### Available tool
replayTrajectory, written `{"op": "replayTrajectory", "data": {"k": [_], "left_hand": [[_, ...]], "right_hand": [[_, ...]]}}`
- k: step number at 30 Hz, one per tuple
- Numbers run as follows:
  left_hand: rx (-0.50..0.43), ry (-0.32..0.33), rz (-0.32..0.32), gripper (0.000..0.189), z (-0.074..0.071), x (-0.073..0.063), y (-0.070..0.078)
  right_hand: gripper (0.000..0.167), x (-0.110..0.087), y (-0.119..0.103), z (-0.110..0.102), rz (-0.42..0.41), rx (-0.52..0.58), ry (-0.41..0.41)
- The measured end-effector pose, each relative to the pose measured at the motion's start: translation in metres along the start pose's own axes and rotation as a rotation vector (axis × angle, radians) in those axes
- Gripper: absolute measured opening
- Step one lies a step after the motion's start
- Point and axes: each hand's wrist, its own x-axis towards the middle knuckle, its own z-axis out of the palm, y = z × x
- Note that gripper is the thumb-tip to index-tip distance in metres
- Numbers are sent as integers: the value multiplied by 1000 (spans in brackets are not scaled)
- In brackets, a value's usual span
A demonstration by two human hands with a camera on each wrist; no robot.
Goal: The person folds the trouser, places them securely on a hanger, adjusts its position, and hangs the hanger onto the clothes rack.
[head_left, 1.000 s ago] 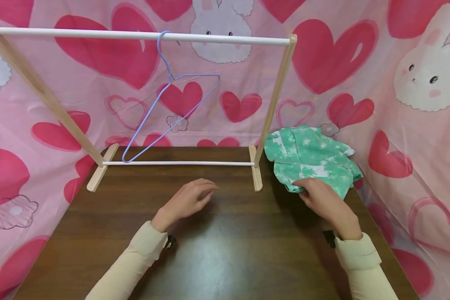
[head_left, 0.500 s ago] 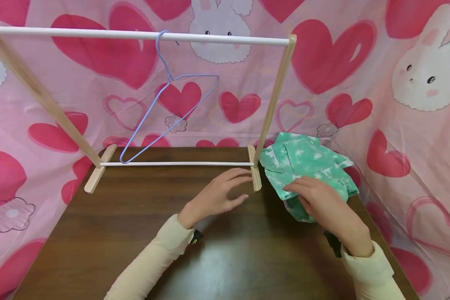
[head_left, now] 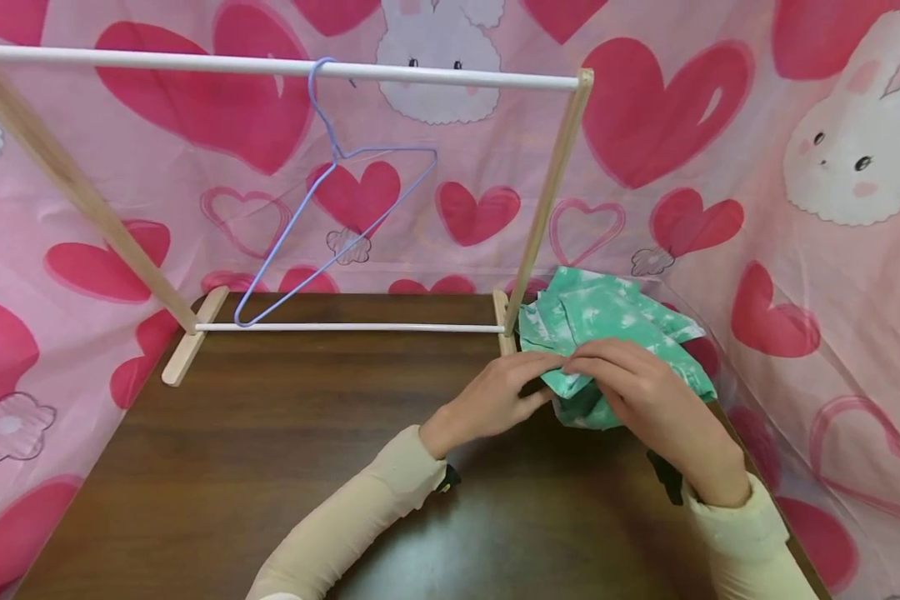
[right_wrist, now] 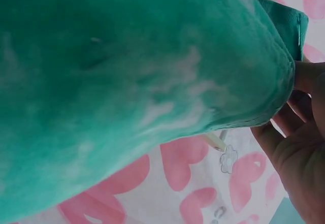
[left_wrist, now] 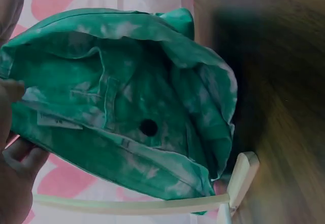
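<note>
A green-and-white tie-dye garment (head_left: 607, 312) is bunched at the right back of the table, beside the rack's right foot. My right hand (head_left: 645, 387) grips its near edge, fingers over the cloth. From the left, my left hand (head_left: 491, 396) meets it at the same corner and pinches the edge between thumb and fingers; the fingertips are partly covered. In the left wrist view, the garment (left_wrist: 127, 92) gapes, showing a dark round button (left_wrist: 148, 128) and a pale label (left_wrist: 58, 121). A blue hanger (head_left: 300, 225) hangs from the rack's top bar.
A rack with a white top bar (head_left: 195, 61) and wooden posts (head_left: 543, 208) stands at the table's back. The brown tabletop (head_left: 330, 400) spreads in front. A pink cloth (head_left: 660, 158) printed with hearts and rabbits lines the back and sides.
My left hand has travelled right from mid-table to the garment's edge. My right hand has drawn the near edge up and leftward, shifting the cloth. The hanger stays put.
</note>
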Motion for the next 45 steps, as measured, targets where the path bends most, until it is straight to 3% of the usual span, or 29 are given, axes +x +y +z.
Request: {"op": "replayTrajectory", "data": {"k": [2, 6, 11, 15, 23, 28, 32, 35, 39, 41, 43, 45], "left_hand": [[0, 43, -6, 36, 1, 2, 1], [2, 96, 7, 37, 0, 7, 3], [29, 142, 62, 37, -2, 17, 6], [62, 180, 126, 35, -7, 26, 10], [108, 232, 206, 28, -25, 40, 29], [145, 256, 218, 27, -39, 41, 44], [186, 304, 211, 27, -52, 39, 51], [211, 348, 204, 28, -63, 38, 51], [231, 400, 173, 27, -77, 37, 48], [237, 418, 161, 26, -82, 36, 47], [250, 428, 157, 26, -86, 34, 48], [255, 435, 162, 27, -89, 32, 52]], "right_hand": [[28, 0, 0, 1, -5, 7, 30], [47, 0, 0, 3, -33, 8, 139], [43, 4, -1, -1, -81, 44, 293], [43, 9, -7, -7, -70, 64, 399], [36, 20, -20, -12, -67, 118, 676], [41, 22, -26, -11, -29, 157, 753], [51, 19, -31, -2, 64, 152, 850], [56, 12, -38, 6, 205, 106, 753], [48, 6, -49, 24, 406, -2, 377], [45, 8, -51, 36, 484, -47, 241], [47, 11, -48, 47, 564, -77, 171], [53, 14, -42, 56, 619, -115, 166]]}}
